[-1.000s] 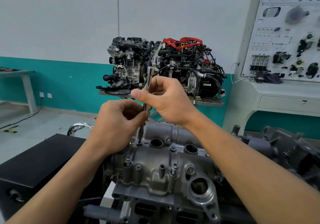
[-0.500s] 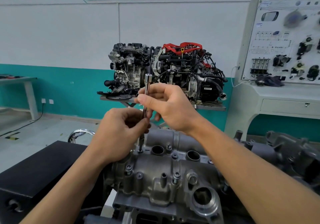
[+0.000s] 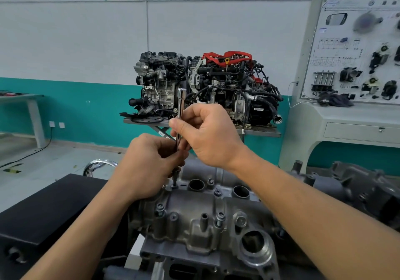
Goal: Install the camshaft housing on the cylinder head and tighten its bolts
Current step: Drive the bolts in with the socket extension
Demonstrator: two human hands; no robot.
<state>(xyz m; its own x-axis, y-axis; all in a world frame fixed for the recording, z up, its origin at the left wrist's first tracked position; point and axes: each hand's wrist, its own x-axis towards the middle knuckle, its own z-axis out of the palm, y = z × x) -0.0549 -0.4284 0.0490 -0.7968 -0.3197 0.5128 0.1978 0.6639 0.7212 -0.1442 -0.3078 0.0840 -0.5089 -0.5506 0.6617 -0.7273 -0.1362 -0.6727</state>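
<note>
The grey cast camshaft housing [image 3: 194,210] lies on the cylinder head [image 3: 186,264] in front of me, with several bolts [image 3: 219,217] standing in its holes. A long chrome socket extension [image 3: 180,106] stands upright over a bolt at the housing's far left edge. My right hand [image 3: 207,134] pinches the shaft high up. My left hand [image 3: 149,167] grips it lower down, just above the housing. The tool's tip [image 3: 175,179] meets the bolt below my left fingers.
A black box [image 3: 43,210] sits to the left of the housing. More engine castings [image 3: 357,188] lie at the right. A display engine on a stand [image 3: 205,89] stands behind, with a training panel [image 3: 357,52] at the right and a white table [image 3: 28,106] at the far left.
The view has tilted up slightly. Both hands stay on the extension at the same bolt, with the right fingers shifted a little around the shaft.
</note>
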